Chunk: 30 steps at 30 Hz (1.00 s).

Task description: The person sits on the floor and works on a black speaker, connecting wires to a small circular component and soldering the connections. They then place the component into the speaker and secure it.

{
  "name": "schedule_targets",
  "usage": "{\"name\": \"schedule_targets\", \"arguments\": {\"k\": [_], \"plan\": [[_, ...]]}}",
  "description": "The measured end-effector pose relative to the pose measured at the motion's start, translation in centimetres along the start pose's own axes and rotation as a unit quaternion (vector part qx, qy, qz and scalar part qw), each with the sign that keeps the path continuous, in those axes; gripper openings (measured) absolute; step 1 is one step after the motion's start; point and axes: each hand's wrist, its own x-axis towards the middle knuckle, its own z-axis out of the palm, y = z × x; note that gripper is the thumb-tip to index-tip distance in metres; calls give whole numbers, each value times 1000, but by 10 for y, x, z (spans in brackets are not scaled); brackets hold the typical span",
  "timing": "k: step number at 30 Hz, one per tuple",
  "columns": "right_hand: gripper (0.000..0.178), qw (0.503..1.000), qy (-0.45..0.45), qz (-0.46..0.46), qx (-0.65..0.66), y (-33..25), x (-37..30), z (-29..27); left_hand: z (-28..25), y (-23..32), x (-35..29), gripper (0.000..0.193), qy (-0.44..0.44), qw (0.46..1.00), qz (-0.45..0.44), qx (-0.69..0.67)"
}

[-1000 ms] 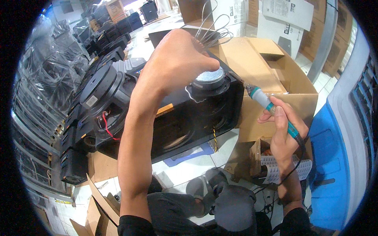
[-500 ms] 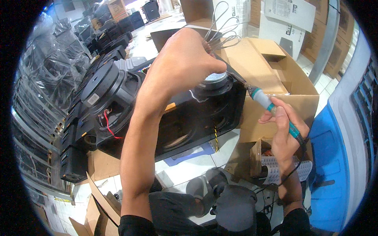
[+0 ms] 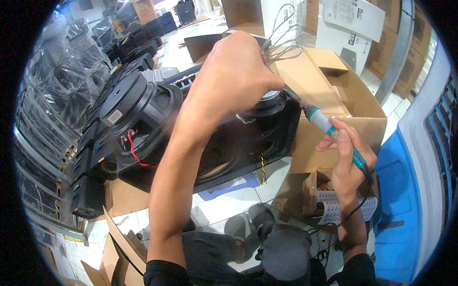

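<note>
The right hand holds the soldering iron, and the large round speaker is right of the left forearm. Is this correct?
Not quite: the head view shows the large round speaker left of the left forearm, not right of it. The right hand does hold the soldering iron.

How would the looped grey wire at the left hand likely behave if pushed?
The looped grey wire is probably light for its size, since its strands look thin with open space between them. It likely bends easily yet springs a little, as the loops spread open beyond the left hand. Those open loops might snag.
</note>
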Motion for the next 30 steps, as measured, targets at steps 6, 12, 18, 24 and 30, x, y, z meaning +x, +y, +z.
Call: {"name": "schedule_targets", "arguments": {"k": [6, 12, 18, 24, 30], "plan": [[31, 1000, -4, 4, -19, -1, -1, -1, 1, 1, 0, 31, 1, 1000, -9, -11], [31, 1000, -5, -5, -11, -1, -1, -1, 0, -2, 1, 32, 2, 1000, 0, -9], [28, 1000, 11, -1, 9, 0, -1, 1, 0, -3, 3, 33, -19, 1000, 9, 17], [27, 1000, 8, -4, -3, 0, 0, 0, 3, -4, 3, 33, -3, 1000, 14, 11], [27, 1000, 5, -7, -1, 0, 0, 0, 4, -3, 4, 35, -8, 1000, 19, -7]]}}
